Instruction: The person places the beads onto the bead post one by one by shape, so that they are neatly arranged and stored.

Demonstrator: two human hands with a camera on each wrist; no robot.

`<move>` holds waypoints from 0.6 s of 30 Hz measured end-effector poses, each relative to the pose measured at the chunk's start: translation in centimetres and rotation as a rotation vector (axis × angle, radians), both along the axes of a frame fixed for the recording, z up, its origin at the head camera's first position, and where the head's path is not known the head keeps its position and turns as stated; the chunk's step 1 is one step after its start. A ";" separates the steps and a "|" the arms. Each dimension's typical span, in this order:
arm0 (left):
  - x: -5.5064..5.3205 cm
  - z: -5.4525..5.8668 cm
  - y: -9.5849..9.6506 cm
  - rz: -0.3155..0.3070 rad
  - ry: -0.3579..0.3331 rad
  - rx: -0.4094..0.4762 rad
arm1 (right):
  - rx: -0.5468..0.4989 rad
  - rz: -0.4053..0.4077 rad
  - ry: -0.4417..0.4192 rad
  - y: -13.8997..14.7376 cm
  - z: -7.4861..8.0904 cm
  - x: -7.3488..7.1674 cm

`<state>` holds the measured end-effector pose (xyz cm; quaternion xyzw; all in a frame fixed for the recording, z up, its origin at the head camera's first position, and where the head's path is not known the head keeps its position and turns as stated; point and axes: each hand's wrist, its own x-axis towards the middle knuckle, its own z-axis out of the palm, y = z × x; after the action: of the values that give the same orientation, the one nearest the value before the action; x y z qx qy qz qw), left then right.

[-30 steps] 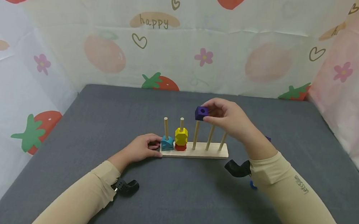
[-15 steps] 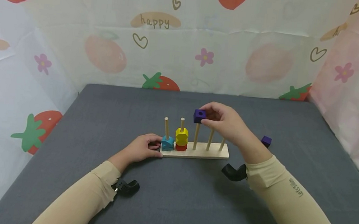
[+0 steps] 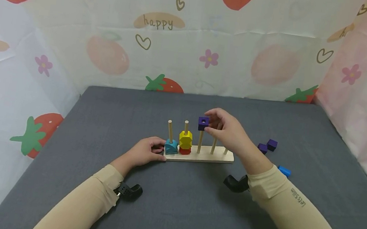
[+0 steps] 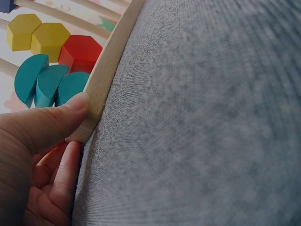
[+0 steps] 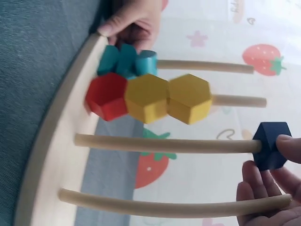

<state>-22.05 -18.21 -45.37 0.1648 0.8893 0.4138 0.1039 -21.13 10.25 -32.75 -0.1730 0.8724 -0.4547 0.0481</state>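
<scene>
My right hand [image 3: 229, 132] pinches a purple cube [image 3: 203, 124] with a hole through it, at the tip of the third peg [image 3: 200, 142]. In the right wrist view the cube [image 5: 271, 146] meets the end of that peg. My left hand [image 3: 143, 150] holds the left end of the wooden peg board [image 3: 206, 156], its thumb on the front corner. Teal half-round blocks [image 4: 51, 84] are stacked on the first peg. Over on the second, a red hexagonal block [image 5: 106, 96] lies beneath two yellow hexagonal blocks [image 3: 186, 139].
Two more purple cubes [image 3: 271, 144] lie on the grey cloth to the right of the board. A blue cylinder [image 3: 284, 171] is beside my right forearm, partly covered by it. The fourth peg [image 5: 174, 207] passes close to my right fingers.
My right hand has lowered the purple cube onto the tip of the third peg. Its forearm has shifted left, uncovering the cubes and the blue cylinder. My left hand stays put.
</scene>
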 end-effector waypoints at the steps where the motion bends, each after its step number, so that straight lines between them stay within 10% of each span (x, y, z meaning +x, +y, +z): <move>1: 0.0 0.0 0.0 0.000 0.001 0.000 | -0.010 -0.009 -0.003 -0.1 -0.2 0.0; 18: -0.1 -0.1 0.0 -0.015 0.005 0.014 | -0.186 -0.138 -0.116 -0.8 -3.3 0.7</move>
<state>-22.18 -18.25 -45.46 0.1730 0.8854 0.4188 0.1036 -20.46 9.46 -36.10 -0.0898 0.8320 -0.5450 0.0512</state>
